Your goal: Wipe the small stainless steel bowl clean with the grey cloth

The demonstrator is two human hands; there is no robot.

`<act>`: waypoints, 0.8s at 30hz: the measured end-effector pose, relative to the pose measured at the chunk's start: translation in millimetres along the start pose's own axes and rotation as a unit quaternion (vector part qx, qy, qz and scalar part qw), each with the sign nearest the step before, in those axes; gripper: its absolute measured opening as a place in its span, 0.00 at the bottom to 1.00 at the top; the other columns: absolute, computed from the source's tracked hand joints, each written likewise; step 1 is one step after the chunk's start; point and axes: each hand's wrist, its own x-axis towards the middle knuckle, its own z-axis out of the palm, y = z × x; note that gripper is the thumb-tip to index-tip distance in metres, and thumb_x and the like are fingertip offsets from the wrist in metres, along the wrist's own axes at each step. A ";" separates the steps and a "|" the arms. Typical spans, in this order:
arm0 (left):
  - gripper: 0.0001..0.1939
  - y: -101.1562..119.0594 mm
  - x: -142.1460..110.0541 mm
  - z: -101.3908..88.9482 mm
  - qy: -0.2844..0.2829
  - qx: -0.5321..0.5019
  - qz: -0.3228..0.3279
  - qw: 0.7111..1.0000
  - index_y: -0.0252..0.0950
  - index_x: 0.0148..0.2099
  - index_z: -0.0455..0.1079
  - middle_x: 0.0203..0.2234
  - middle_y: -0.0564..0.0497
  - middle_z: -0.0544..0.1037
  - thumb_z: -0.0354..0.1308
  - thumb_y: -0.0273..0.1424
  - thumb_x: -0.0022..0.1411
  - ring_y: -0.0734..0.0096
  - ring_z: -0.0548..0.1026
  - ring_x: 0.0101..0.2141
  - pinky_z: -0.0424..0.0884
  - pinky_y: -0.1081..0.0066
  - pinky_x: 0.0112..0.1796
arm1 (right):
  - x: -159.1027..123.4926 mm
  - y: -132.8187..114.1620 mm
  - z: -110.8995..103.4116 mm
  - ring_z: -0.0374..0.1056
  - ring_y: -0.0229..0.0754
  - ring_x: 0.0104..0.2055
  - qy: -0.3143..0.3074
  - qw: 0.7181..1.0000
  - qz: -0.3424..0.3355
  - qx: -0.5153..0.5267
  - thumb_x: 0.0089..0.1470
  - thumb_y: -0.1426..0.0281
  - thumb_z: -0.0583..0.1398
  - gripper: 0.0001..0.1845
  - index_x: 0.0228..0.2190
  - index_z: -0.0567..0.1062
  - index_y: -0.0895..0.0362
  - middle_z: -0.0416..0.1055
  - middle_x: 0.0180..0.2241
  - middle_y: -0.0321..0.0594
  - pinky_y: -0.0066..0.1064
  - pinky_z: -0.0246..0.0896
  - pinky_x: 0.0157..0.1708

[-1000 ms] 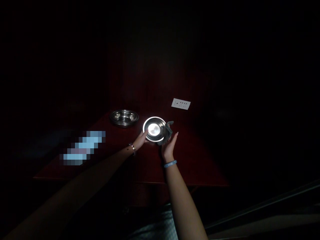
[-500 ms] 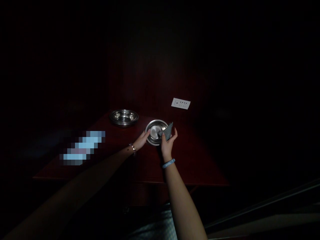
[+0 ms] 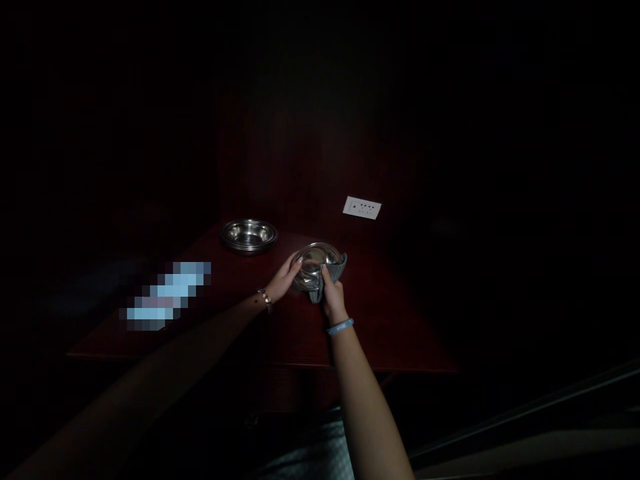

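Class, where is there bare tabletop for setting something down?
The table looks bare right of the right hand, and between the forearms near the front edge. Crowded: centre, held bowl and cloth; back left, stacked metal bowls; left, a blurred patch.

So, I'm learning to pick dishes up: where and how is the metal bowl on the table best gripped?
I'd pinch the tabletop bowl by its near-right rim, coming from above on the left hand's side, thumb inside. It sits upright, mouth open upward, rim exposed. Several rims look stacked, so perhaps lift gently.

No lettering, numbers, brands or signs can be read here.
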 end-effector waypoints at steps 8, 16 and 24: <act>0.27 3.6 2.9 -2.2 0.055 -0.005 0.000 0.998 0.32 0.54 0.67 0.54 0.43 0.74 0.52 0.46 0.62 0.59 0.69 0.55 0.60 0.64 0.58 | -4.7 1.1 4.0 0.74 0.45 0.45 -0.102 0.995 0.000 0.023 0.48 0.61 0.65 0.22 0.43 0.75 0.61 0.78 0.42 0.44 0.40 0.67 0.51; 0.28 -0.9 4.0 -3.3 0.025 -0.001 0.011 1.000 0.34 0.58 0.63 0.57 0.44 0.70 0.58 0.42 0.59 0.60 0.67 0.57 0.57 0.63 0.61 | -5.2 -0.8 4.8 0.75 0.43 0.42 -0.091 0.993 0.018 0.074 0.46 0.62 0.66 0.23 0.42 0.75 0.62 0.78 0.42 0.45 0.38 0.68 0.50; 0.27 -17.8 -0.2 0.4 -0.127 0.110 0.058 0.984 0.35 0.56 0.66 0.56 0.44 0.71 0.60 0.39 0.56 0.59 0.66 0.58 0.56 0.59 0.61 | -6.3 -6.9 4.8 0.76 0.40 0.36 -0.070 0.988 0.075 0.117 0.47 0.64 0.66 0.15 0.37 0.76 0.59 0.80 0.32 0.38 0.29 0.72 0.40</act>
